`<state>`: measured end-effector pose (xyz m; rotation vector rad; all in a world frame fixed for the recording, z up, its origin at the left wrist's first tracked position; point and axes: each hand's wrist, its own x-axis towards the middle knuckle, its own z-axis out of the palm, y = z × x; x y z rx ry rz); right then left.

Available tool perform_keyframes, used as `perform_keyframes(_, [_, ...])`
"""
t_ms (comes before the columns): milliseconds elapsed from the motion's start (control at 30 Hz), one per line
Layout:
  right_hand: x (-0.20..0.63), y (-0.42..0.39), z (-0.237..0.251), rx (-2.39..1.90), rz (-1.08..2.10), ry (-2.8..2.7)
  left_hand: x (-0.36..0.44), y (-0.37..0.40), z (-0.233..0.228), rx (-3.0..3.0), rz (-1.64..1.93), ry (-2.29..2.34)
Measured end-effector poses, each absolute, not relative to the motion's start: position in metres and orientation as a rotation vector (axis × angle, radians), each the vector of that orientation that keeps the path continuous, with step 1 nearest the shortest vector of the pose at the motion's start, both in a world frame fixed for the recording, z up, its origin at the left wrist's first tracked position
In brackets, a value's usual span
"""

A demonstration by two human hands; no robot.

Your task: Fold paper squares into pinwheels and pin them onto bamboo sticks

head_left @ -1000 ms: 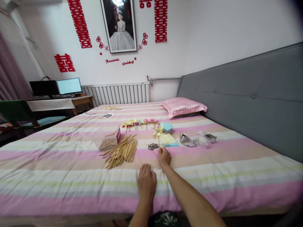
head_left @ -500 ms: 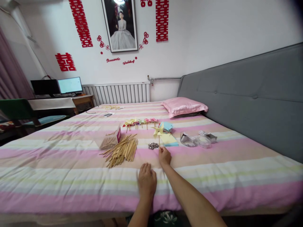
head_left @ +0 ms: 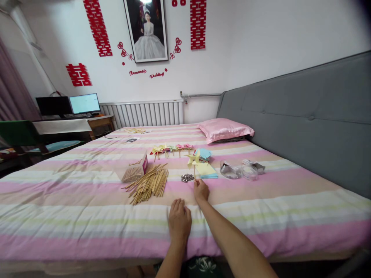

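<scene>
Pretty much nothing has changed since the last shot: the right hand (head_left: 201, 190) still pinches the stick of the yellow pinwheel (head_left: 193, 160), holding it upright just beside the pile of pins (head_left: 187, 178). The left hand (head_left: 179, 221) still lies flat and empty on the striped bedspread (head_left: 87, 216), and the sticks (head_left: 150, 184) haven't budged.

Striped bed (head_left: 87, 193) — wooden sticks (head_left: 149, 183), paper sheets (head_left: 206, 170), pink pillow (head_left: 224, 129)

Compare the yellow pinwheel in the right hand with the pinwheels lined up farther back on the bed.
The yellow pinwheel stands upright, its stick pinched by the right hand; the row of pinwheels lies untouched on the bed. The held one is alone and plain yellow; the row mixes yellow, green and pink. All appear to be folded paper on wooden sticks.
</scene>
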<state>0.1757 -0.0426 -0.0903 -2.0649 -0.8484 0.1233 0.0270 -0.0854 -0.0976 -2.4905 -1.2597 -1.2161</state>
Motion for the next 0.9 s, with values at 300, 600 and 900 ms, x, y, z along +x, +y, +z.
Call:
perform_keyframes(300, [0.1754,-0.0431,-0.0891,-2.053,0.114,-0.843,0.0277,-0.0863,-0.0945,-2.489,-1.215,-1.262])
perform_keyframes(600, [0.1754,-0.0429,-0.089,-2.054,0.127,-0.845,0.0274,-0.0855,-0.0963,-2.49,-1.22,-1.263])
perform_keyframes(900, [0.1754,-0.0429,-0.0896,-2.047,0.136,-0.844,0.0272,-0.086,-0.0959,-2.493,-1.227,-1.27])
